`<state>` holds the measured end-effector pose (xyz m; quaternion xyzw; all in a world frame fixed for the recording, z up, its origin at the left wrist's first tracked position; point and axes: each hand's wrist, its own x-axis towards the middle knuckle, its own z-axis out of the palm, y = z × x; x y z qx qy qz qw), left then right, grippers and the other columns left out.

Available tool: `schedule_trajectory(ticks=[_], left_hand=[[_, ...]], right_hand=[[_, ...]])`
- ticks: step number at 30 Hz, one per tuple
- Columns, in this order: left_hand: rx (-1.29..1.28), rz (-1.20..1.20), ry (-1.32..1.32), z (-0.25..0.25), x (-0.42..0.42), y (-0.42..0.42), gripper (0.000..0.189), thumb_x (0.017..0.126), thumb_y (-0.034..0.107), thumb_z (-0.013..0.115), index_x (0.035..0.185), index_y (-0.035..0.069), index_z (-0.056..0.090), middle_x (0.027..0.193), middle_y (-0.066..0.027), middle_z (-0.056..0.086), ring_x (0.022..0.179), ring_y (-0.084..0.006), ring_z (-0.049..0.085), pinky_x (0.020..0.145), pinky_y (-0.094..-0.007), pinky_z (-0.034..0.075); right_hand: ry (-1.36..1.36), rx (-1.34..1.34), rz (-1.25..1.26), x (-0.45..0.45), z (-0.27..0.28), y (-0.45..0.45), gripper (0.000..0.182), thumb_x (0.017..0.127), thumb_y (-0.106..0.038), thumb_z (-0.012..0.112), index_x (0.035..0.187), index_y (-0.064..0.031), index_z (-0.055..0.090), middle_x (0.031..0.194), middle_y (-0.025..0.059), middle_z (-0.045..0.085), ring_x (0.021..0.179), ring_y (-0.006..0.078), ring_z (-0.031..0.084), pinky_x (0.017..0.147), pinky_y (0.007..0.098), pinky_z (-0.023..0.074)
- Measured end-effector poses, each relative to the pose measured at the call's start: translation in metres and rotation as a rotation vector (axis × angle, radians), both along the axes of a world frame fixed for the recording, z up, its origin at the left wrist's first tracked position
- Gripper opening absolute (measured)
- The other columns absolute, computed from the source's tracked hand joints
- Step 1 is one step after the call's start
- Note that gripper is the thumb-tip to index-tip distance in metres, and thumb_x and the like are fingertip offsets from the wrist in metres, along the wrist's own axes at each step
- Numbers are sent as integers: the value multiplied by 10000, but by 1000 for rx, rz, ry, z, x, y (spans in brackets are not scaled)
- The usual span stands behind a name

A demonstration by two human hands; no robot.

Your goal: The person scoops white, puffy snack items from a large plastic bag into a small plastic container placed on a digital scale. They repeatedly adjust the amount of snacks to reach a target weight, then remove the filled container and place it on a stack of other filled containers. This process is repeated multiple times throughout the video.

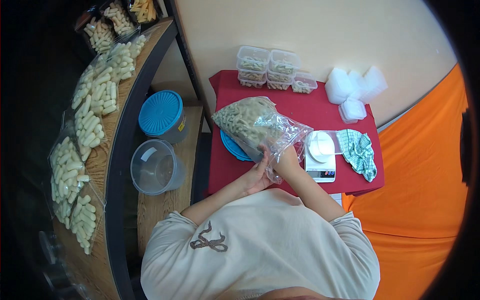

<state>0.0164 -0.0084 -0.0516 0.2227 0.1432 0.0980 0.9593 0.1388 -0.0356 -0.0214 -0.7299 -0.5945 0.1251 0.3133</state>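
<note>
A large clear plastic bag (247,116) full of pale greenish snack pieces lies on the red-covered table (300,108), its mouth towards my body. My left hand (258,178) is at the near side of the bag, touching its plastic; whether its fingers grip is unclear. My right hand (285,162) reaches into the bag's opening, and its fingers are hidden by plastic. Under the bag a blue lid (234,147) partly shows. Right of the bag stands a white digital kitchen scale (320,172) with a clear plastic container (327,142) on it.
Filled clear boxes (253,60) are stacked at the table's back. Stacked empty containers (339,86) stand at the back right, a checked cloth (358,152) beside the scale. To the left are a blue-lidded tub (161,112), an open tub (153,168) and a shelf (99,161) with bagged snacks.
</note>
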Motion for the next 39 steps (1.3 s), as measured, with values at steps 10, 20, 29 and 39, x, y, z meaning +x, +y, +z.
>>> schedule_trajectory(ticks=[10, 20, 29, 39], left_hand=[[-137, 44, -46, 5, -5, 0, 961, 712, 745, 403, 1270, -36, 354, 1230, -157, 471, 1139, -249, 452, 1006, -389, 338], [-367, 218, -146, -14, -1, -18, 1101, 635, 798, 435, 1286, -80, 300, 1305, -218, 376, 1227, -326, 356, 1050, -399, 276], [-268, 311, 162, -26, -28, -33, 868, 747, 751, 343, 1100, -35, 450, 1139, -178, 529, 947, -284, 561, 818, -400, 464], [712, 1319, 818, -40, -49, -37, 126, 893, 180, 480, 889, 54, 493, 771, -34, 508, 584, -123, 473, 503, -274, 395]], right_hand=[[74, 122, -7, 14, 20, -45, 236, 769, -173, 646, 914, 6, 597, 694, 168, 569, 614, 312, 575, 543, 377, 448], [25, 177, 132, 71, 14, -101, 268, 746, -148, 674, 942, 17, 596, 667, 125, 561, 550, 240, 546, 493, 320, 423], [29, 140, -94, 159, 49, -159, 208, 761, -122, 658, 905, 19, 608, 660, 142, 550, 516, 222, 509, 485, 304, 401], [-53, -42, -233, 187, 73, -168, 229, 790, -181, 628, 762, 38, 571, 604, 181, 520, 516, 295, 496, 484, 366, 376]])
